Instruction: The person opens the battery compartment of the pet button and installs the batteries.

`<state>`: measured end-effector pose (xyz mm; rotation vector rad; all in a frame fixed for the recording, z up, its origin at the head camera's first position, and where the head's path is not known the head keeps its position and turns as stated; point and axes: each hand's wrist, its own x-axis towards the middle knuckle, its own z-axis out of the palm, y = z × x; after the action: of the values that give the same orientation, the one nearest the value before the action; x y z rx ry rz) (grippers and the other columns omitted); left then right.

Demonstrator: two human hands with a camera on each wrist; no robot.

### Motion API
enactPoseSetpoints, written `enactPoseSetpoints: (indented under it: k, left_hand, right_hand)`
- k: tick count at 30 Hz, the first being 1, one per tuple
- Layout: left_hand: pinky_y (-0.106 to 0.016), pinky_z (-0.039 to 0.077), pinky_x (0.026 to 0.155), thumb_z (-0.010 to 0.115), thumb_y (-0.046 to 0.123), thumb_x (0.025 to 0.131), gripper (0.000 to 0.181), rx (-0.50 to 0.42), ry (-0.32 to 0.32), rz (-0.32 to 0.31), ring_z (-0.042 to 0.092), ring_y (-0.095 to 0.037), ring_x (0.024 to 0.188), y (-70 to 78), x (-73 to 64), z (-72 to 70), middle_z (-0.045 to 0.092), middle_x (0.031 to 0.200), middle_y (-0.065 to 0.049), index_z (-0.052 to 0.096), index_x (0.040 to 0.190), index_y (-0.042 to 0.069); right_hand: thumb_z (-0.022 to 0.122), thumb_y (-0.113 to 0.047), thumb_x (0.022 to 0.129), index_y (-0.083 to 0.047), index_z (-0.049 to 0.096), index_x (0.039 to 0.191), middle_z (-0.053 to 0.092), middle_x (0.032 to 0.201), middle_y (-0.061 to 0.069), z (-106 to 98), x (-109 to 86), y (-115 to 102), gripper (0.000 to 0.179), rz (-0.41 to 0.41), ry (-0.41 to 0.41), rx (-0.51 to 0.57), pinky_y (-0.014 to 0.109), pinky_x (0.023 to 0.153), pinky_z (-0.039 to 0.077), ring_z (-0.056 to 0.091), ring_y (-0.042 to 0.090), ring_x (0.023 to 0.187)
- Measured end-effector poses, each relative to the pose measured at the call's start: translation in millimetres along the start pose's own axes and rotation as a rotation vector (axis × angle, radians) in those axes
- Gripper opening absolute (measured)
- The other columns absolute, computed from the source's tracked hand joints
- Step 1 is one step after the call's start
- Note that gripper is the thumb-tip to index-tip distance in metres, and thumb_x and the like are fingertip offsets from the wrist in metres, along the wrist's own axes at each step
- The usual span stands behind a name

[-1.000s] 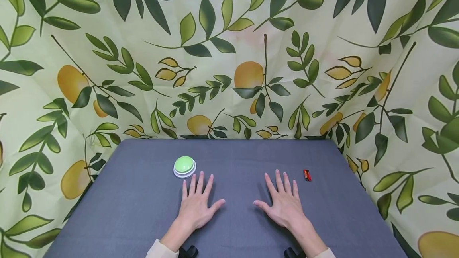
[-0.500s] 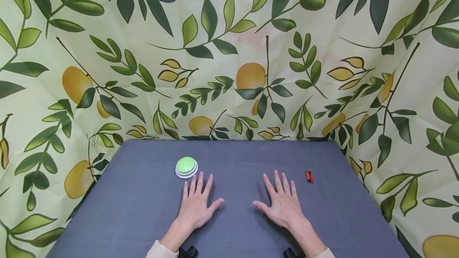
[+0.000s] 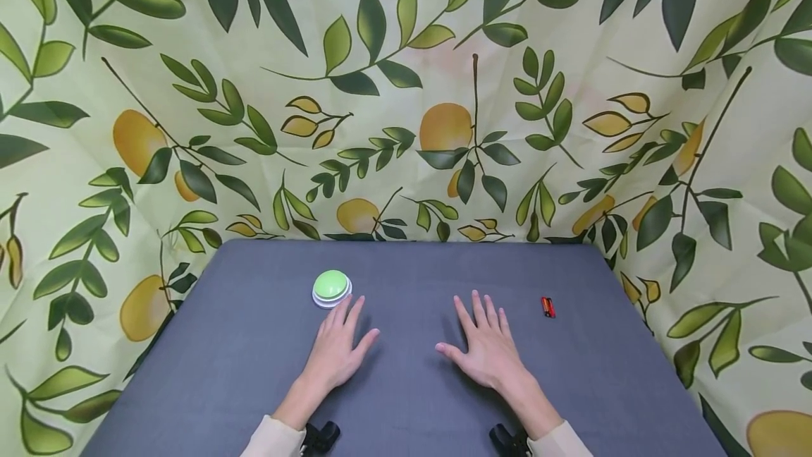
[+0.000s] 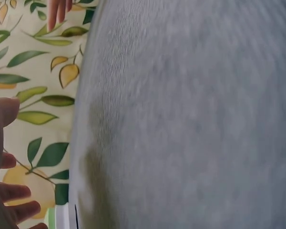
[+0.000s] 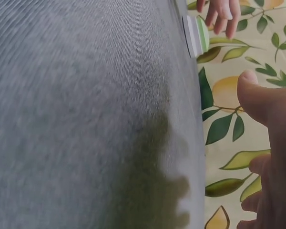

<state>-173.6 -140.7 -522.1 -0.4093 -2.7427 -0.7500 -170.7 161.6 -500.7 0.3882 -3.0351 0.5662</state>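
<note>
A round push button (image 3: 330, 285) with a green dome and white base sits on the grey table, left of centre. My left hand (image 3: 337, 351), fingers extended and holding nothing, hovers with its fingertips at the button's near edge in the head view. My right hand (image 3: 487, 348) is spread over the table right of centre, also without anything in it. Beyond its fingers to the right lies a small red and black battery (image 3: 548, 307). In the right wrist view the button (image 5: 197, 36) shows beside the left hand's fingers (image 5: 231, 19); shadows under both hands fall on the cloth.
The grey cloth-covered table (image 3: 412, 400) ends at the back against a hanging fabric (image 3: 393, 104) printed with leaves and fruit, which also runs along both sides. Black wrist mounts (image 3: 320, 437) sit at the wrists below light sleeves (image 3: 274, 439).
Both hands have lifted slightly and moved forward. The left hand has turned toward the button and its fingers have drawn closer together. The button and battery stay in place; the head view has shifted a little.
</note>
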Motion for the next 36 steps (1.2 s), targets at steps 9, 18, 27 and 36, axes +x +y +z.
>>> enactPoseSetpoints:
  k: [9, 18, 27, 36]
  left_hand:
    - [-0.061, 0.04, 0.103, 0.071, 0.029, 0.095, 0.059, -0.129, 0.154, 0.009, 0.049, -0.041, 0.13, -14.1, 9.3, -7.9, 0.052, 0.144, -0.022, 0.052, 0.144, 0.001]
    - [-0.054, 0.043, 0.097, 0.078, 0.014, 0.088, 0.048, -0.222, 0.312, 0.003, 0.058, -0.039, 0.114, -35.1, 17.6, -15.7, 0.062, 0.123, -0.022, 0.061, 0.13, -0.003]
    - [-0.051, 0.044, 0.091, 0.081, 0.012, 0.084, 0.05, -0.281, 0.363, -0.107, 0.059, -0.038, 0.105, -58.3, 21.5, -23.1, 0.063, 0.114, -0.023, 0.062, 0.126, -0.004]
    - [-0.05, 0.042, 0.091, 0.082, 0.019, 0.086, 0.057, -0.333, 0.276, -0.198, 0.056, -0.039, 0.113, -68.0, 31.8, -28.9, 0.057, 0.124, -0.023, 0.057, 0.132, -0.004]
  right_hand:
    - [0.058, -0.067, 0.092, -0.017, 0.027, 0.162, 0.016, 0.167, 0.02, 2.4, 13.4, -9.5, 0.092, -0.034, -0.001, 0.055, 0.059, 0.12, 0.008, 0.01, 0.041, 0.154]
    - [0.059, -0.066, 0.092, -0.017, 0.033, 0.16, 0.025, 0.164, 0.02, 9.4, 23.8, -27.2, 0.087, -0.047, 0.023, 0.188, 0.058, 0.12, 0.017, 0.017, 0.039, 0.153]
    - [0.061, -0.063, 0.092, -0.015, 0.039, 0.157, 0.031, 0.162, 0.018, 18.0, 34.1, -39.3, 0.084, -0.054, 0.025, 0.306, 0.063, 0.115, 0.025, 0.024, 0.041, 0.15]
    - [0.063, -0.058, 0.094, -0.013, 0.041, 0.156, 0.033, 0.16, 0.02, 21.3, 39.8, -44.0, 0.08, -0.085, 0.033, 0.413, 0.06, 0.114, 0.03, 0.029, 0.04, 0.148]
